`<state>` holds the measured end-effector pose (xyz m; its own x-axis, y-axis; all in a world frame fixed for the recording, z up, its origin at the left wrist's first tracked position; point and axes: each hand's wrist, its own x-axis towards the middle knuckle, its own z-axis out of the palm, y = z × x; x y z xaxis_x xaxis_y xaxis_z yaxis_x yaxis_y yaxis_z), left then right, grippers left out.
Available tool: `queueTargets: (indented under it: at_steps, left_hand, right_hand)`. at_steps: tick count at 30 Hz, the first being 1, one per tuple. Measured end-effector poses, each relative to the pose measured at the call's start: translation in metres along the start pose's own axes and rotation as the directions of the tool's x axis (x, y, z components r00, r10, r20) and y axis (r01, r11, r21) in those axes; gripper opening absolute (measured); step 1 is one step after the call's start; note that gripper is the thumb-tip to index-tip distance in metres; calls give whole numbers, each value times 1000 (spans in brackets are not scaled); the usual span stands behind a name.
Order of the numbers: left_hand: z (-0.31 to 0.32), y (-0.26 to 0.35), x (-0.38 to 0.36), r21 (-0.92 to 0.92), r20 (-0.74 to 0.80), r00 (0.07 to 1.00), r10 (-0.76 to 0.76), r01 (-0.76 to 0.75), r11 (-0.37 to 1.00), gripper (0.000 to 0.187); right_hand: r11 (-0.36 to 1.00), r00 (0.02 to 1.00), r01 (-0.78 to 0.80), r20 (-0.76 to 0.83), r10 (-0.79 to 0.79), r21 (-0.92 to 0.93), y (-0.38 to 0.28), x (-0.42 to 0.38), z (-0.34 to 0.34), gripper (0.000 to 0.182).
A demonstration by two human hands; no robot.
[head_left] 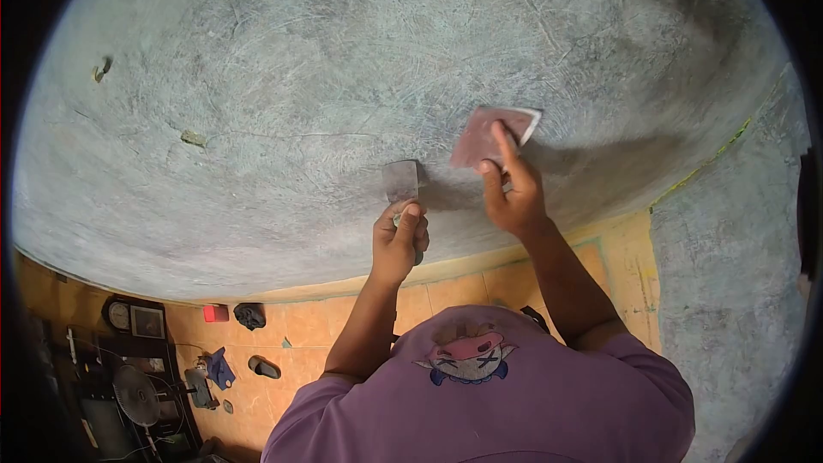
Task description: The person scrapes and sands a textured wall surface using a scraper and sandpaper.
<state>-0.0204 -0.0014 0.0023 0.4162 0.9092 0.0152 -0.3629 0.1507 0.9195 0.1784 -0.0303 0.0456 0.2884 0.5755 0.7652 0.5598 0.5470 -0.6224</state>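
A grey, scratched wall [283,94] fills the upper view. My left hand [399,238] is closed round the handle of a putty knife [400,182], its flat metal blade pointing up in front of the wall. To the right and slightly higher, my right hand [516,195] holds a reddish-brown sheet of sandpaper [477,141] against the wall. Its index finger and thumb lie over the sheet, and one corner lifts to show a pale edge. A dark shadow falls beside the right hand.
Hollows [193,138] and cracks mark the wall. A second wall [716,266] meets it at the right. Below lies an orange tiled floor [300,326] with a sandal [264,367], a red box [216,313] and a black bag [250,316]. A fan [137,396] stands lower left.
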Motion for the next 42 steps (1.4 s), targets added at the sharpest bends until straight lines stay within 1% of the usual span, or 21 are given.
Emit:
queueTargets:
  at_steps: [2, 3, 5, 6, 7, 10, 14, 15, 17, 18, 23, 25, 26, 27, 34, 35, 37, 38, 39, 41, 42]
  left_hand:
    - [0, 0, 0, 1, -1, 1000, 0, 0, 1000, 23]
    - [-1, 0, 0, 4, 3, 1000, 2, -2, 1000, 23]
    - [0, 1, 1, 9, 8, 1000, 7, -7, 1000, 22]
    - [0, 3, 1, 21, 0, 1000, 4, -4, 1000, 22]
    - [1, 4, 1, 33, -7, 1000, 1, -1, 999, 22]
    - [0, 0, 2, 28, -5, 1000, 23, -23, 999, 22]
    - [2, 1, 1, 17, -2, 1000, 2, -2, 1000, 22]
    - [1, 1, 1, 19, -2, 1000, -2, 2, 1000, 22]
    - [1, 1, 2, 22, -3, 1000, -4, 4, 1000, 23]
    - [1, 0, 3, 18, -1, 1000, 2, -2, 1000, 23]
    - [0, -1, 3, 20, -1, 1000, -10, 10, 1000, 23]
    - [-1, -3, 3, 4, 5, 1000, 0, 0, 1000, 23]
    - [-1, -3, 3, 3, 4, 1000, 1, -1, 1000, 23]
    - [0, -3, 3, 0, 0, 1000, 3, -3, 1000, 22]
    - [0, -2, 3, 2, -6, 1000, 0, 0, 1000, 21]
    - [-1, -3, 3, 3, -5, 1000, -1, 1, 1000, 21]
    - [-2, -4, 4, 1, 13, 1000, 23, -23, 1000, 22]
    - [-1, -5, 4, 0, 13, 1000, 23, -23, 1000, 22]
    - [-1, -5, 4, -7, 16, 1000, 27, -27, 1000, 22]
    - [-1, -6, 3, -15, 20, 999, 31, -30, 999, 23]
    - [0, -6, 3, -2, 18, 999, 36, -36, 999, 22]
  right_hand:
    - [991, 985, 79, 163, -60, -111, 6, -13, 7, 45]
    - [991, 985, 79, 162, -60, -111, 8, -18, 9, 45]
    - [986, 931, 121, 358, -72, -116, 7, -21, 11, 45]
    - [983, 920, 95, 390, -25, -160, 5, -19, 6, 45]
    - [983, 921, 95, 389, -26, -160, 4, -16, 3, 45]
    - [996, 995, 64, 81, -59, -68, -3, 3, -4, 46]
    - [998, 999, 36, 1, -36, -41, -3, 3, 0, 48]
    - [998, 999, 37, 1, -37, -42, -2, -4, 2, 48]
    - [993, 963, 24, 270, 10, -120, 3, -20, 8, 52]
    - [994, 947, 20, 322, 15, -106, 4, -24, 11, 55]
    - [992, 970, 4, 243, 27, -125, 2, -8, -3, 48]
    - [999, 999, 16, 33, -14, -47, 0, 4, -5, 44]
    - [999, 999, 34, 13, -33, -34, 1, 6, -6, 43]
    - [999, 999, 35, 13, -35, -35, 1, 4, -5, 43]
    - [990, 945, 84, 326, -42, -116, 9, -26, 8, 43]
    - [990, 945, 82, 324, -40, -117, 8, -23, 5, 43]
    - [994, 978, 13, 209, 10, -113, 4, -11, -5, 44]
    - [991, 991, 82, 113, -70, -105, 5, -3, -7, 45]
    - [991, 991, 82, 114, -70, -104, 5, 2, -7, 45]
    - [997, 997, 73, -18, -74, -34, 3, 8, -7, 47]
    - [996, 998, 68, -6, -69, -64, 2, 6, -6, 48]
